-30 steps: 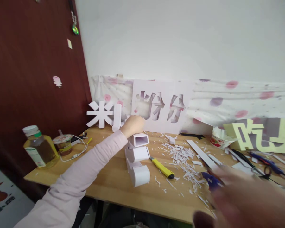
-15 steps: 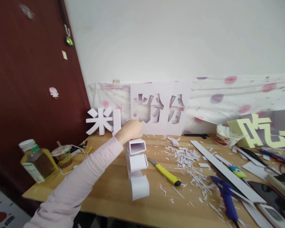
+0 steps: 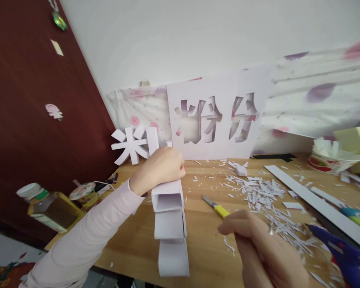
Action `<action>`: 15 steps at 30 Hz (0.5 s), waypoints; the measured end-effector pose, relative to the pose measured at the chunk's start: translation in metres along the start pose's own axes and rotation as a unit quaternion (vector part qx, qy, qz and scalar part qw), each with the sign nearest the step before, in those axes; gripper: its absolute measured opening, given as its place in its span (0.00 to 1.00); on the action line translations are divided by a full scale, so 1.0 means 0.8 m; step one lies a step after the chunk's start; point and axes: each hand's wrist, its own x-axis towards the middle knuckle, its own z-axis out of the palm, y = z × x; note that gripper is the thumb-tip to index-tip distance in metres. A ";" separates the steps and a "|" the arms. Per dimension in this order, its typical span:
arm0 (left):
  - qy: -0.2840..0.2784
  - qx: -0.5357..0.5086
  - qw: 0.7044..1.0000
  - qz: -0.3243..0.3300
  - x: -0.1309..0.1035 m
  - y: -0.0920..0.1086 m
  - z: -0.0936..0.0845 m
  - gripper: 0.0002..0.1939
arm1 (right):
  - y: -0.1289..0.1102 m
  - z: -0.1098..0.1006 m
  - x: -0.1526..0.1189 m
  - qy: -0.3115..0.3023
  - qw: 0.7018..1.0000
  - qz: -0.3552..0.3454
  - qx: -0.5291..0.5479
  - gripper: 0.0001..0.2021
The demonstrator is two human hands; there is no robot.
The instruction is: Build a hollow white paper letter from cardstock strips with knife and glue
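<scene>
My left hand [image 3: 163, 166] is closed over the far top end of a white box-like letter piece [image 3: 171, 224] made of board. The piece stands on the wooden table, its hollow, stepped side towards me. My right hand [image 3: 264, 248] is in the lower right with its fingers curled, and what they hold, if anything, is hidden. Just beyond its fingertips lies a yellow utility knife [image 3: 221, 211], blade out and pointing away to the left. My right hand covers the rear of its handle from view; I cannot tell whether they touch.
White board scraps [image 3: 261, 192] litter the table. A blue glue gun [image 3: 337, 250] lies at the right, near a long white strip [image 3: 315, 204]. At the back stand a white letter [image 3: 132, 146] and a cut-out board [image 3: 225, 150]. A bottle [image 3: 55, 210] stands left.
My right hand has come into view at the lower right, over the knife handle's rear. My left hand stays on the letter piece. The view has turned and tilted slightly.
</scene>
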 end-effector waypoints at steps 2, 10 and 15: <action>-0.003 0.002 1.000 0.000 0.000 -0.001 0.000 0.18 | 0.016 0.009 0.005 -0.042 0.999 -0.020 -0.018 0.15; -0.030 -0.002 1.000 0.009 0.007 -0.006 0.002 0.16 | 0.025 0.001 0.013 -0.066 0.994 -0.052 -0.068 0.14; -0.045 -0.018 0.999 -0.001 0.001 -0.009 0.000 0.12 | 0.017 -0.005 0.005 -0.056 0.994 -0.059 -0.068 0.14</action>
